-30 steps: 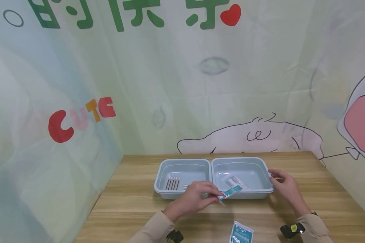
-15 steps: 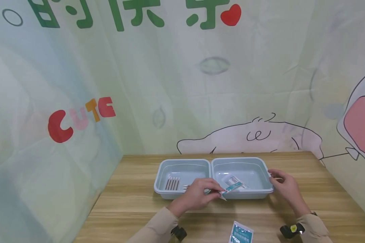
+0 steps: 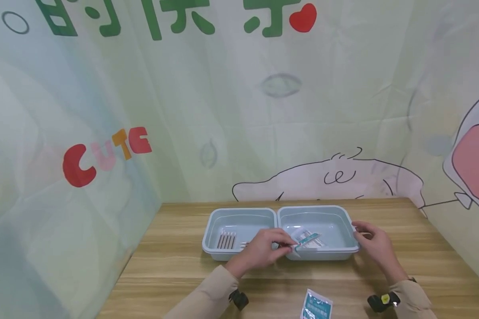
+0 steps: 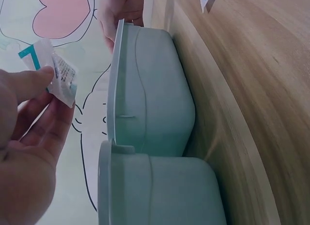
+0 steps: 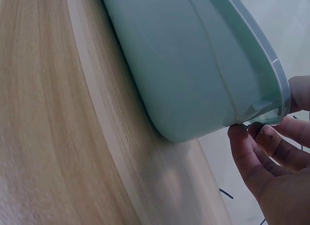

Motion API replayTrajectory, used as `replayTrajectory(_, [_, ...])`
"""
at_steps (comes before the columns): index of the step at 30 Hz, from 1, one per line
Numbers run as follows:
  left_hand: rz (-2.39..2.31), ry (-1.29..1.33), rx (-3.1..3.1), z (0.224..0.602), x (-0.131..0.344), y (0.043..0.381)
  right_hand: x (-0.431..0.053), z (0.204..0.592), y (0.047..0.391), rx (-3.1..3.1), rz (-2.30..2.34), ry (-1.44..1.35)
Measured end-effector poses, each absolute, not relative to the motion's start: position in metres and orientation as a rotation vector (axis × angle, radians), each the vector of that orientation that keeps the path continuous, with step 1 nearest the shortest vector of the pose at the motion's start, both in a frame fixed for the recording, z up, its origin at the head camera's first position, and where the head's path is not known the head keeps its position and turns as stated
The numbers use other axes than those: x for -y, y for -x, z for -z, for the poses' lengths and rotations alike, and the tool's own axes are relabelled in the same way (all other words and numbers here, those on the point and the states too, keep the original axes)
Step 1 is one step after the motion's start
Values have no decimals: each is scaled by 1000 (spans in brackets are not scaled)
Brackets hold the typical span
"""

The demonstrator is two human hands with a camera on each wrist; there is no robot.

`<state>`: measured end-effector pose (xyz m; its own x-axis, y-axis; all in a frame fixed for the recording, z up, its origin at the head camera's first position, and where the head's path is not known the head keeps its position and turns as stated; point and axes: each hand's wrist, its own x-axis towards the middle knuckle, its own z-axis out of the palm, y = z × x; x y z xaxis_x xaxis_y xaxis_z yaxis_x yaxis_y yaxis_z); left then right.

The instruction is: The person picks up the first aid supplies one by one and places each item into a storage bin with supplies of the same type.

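Observation:
My left hand [image 3: 262, 251] pinches a small white-and-teal sachet [image 4: 64, 79] between thumb and fingers, over the front rim of the right light-blue plastic tray [image 3: 331, 251]. Inside that tray another printed white sachet [image 3: 317, 243] lies on the bottom, partly behind the held one. With thumb and fingers about the tray's right-hand rim, my right hand [image 3: 377, 249] grips it, as the right wrist view also shows. A further teal sachet [image 3: 317, 306] lies on the table in front of the trays.
A second light-blue tray [image 3: 223, 256] stands directly left of the first, with several brown-stemmed cotton swabs [image 3: 226, 241] in it; my left hand hides part of its contents. Both stand on a wood-grain table [image 3: 175, 266], with a printed cloth backdrop [image 3: 223, 110] behind and beside it.
My left hand has moved slightly right and farther away from me, carrying the sachet over the right tray's front rim. The right hand has stayed at the tray's edge.

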<state>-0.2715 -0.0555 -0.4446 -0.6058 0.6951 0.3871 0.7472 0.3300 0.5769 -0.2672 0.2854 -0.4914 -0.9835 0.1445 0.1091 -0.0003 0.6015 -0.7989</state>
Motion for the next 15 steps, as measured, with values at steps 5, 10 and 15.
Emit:
replayTrajectory(5, [1091, 1326, 2544, 445, 53, 275, -286, 490, 268, 2659, -1320, 111])
replayTrajectory(10, [956, 1258, 2643, 445, 48, 275, -286, 491, 267, 2664, -1319, 110])
replayTrajectory(15, [887, 1229, 2738, 443, 45, 271, -287, 492, 267, 2668, -1322, 112])
